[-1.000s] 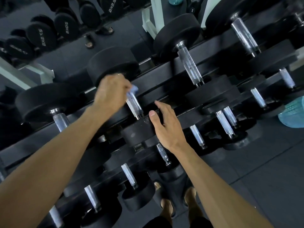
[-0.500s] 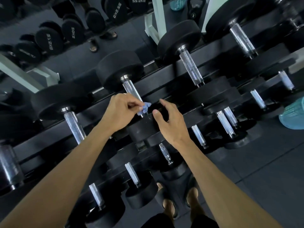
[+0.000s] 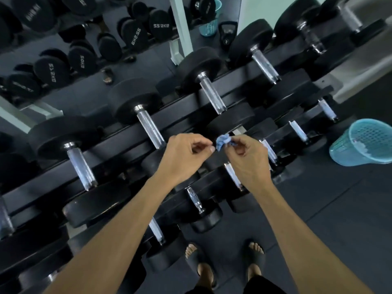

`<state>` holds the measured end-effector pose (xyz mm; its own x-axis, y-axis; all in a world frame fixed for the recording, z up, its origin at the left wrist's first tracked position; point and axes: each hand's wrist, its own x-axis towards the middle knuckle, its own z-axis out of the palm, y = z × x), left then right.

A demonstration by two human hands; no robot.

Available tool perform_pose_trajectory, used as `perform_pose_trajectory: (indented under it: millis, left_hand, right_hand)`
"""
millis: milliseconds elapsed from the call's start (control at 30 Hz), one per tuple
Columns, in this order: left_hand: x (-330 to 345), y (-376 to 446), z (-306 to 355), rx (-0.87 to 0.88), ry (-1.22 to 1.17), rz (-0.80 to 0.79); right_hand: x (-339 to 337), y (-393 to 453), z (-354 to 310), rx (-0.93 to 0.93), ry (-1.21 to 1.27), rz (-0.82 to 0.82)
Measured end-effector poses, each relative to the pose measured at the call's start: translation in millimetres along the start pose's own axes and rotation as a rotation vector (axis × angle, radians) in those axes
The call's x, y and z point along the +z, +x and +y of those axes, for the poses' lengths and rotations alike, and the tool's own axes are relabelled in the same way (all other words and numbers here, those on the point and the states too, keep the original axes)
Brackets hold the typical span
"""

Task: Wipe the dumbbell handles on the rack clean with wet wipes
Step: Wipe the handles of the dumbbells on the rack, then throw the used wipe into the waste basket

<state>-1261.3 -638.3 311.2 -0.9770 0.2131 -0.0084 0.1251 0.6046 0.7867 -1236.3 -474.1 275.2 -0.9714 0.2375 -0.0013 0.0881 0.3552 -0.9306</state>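
Your left hand (image 3: 182, 158) hangs over the dumbbell rack (image 3: 118, 134), fingers curled narrow and holding nothing. Just right of it, your right hand (image 3: 248, 162) pinches the crumpled blue wet wipe (image 3: 222, 142). A teal basket (image 3: 364, 143) sits on the floor at far right.

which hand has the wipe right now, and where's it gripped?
The right hand pinches the crumpled blue wipe by its right end, between thumb and fingertips. The left hand is curled beside it; whether it touches the wipe cannot be told.
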Motion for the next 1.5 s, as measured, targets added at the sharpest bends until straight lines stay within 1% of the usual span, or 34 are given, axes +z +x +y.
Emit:
perform_pose_trajectory:
  millis: [133, 200, 400, 600, 767, 900, 1100, 1200, 1267, 1367, 1500]
  left_hand:
    - [52.5, -3.5, 22.7, 0.027, 0.177, -0.09]
    - [84.5, -1.4, 39.5, 0.024, 0.236, -0.127]
    - [198.4, 13.8, 120.5, 0.044, 0.358, -0.17]
    - [318.7, 43.6, 202.7, 0.099, 0.383, -0.274]
    - [411.0, 81.5, 260.9, 0.212, 0.392, -0.372]
    - [486.5, 124.0, 295.1, 0.306, 0.405, -0.437]
    - [602.5, 210.6, 325.3, 0.394, 0.378, -0.541]
    - [654.3, 255.8, 326.1, 0.38, 0.389, -0.589]
    - [684.1, 283.2, 325.0, 0.38, 0.41, -0.624]
    - [719.6, 317.6, 321.9, 0.397, 0.437, -0.666]
    - [745.2, 344.7, 320.8, 0.41, 0.466, -0.701]
  right_hand:
    - [-63.8, 5.9, 19.9, 0.045, -0.103, 0.064]
    - [-97.8, 8.5, 33.1, 0.064, -0.113, 0.078]
    - [-219.1, 23.0, 86.9, 0.084, -0.159, 0.126]
    - [-351.7, 40.4, 139.9, 0.176, -0.22, 0.238]
    - [-445.4, 65.8, 186.3, 0.278, -0.26, 0.365]
    - [-507.1, 97.8, 229.3, 0.37, -0.271, 0.465]
    - [-583.0, 177.3, 310.9, 0.47, -0.321, 0.579]
    - [-611.6, 228.2, 363.1, 0.54, -0.341, 0.602]
    - [-628.0, 263.5, 402.6, 0.579, -0.364, 0.59]
    - [-646.6, 304.4, 452.6, 0.655, -0.385, 0.518]
    - [-657.2, 322.3, 480.9, 0.647, -0.389, 0.487]
